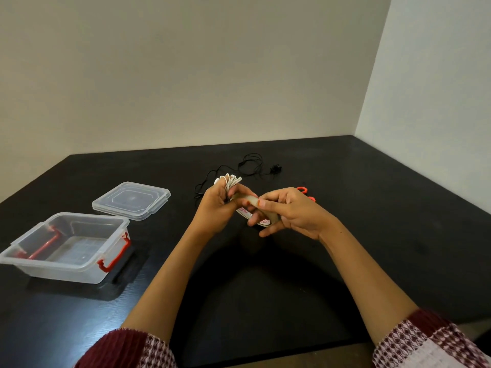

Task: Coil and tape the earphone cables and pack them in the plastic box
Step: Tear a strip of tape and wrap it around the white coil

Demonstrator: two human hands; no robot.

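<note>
white earphone coil (230, 181) gripped in left hand (216, 208) | right hand (289, 212) grips tape roll (265, 221) (black earphones (275, 169) behind)

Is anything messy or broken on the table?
Nothing looks broken or spilled. The one untidy thing is the black earphone cable, lying in loose, straggly loops toward the back of the table. The plastic box stands open with its lid flat beside it, which fits packing.

Plain indoor room, likely a home or small office corner, bare off-white walls (212, 75) meeting at a corner, dark wood-grain surface (372, 221) pushed against them
</note>
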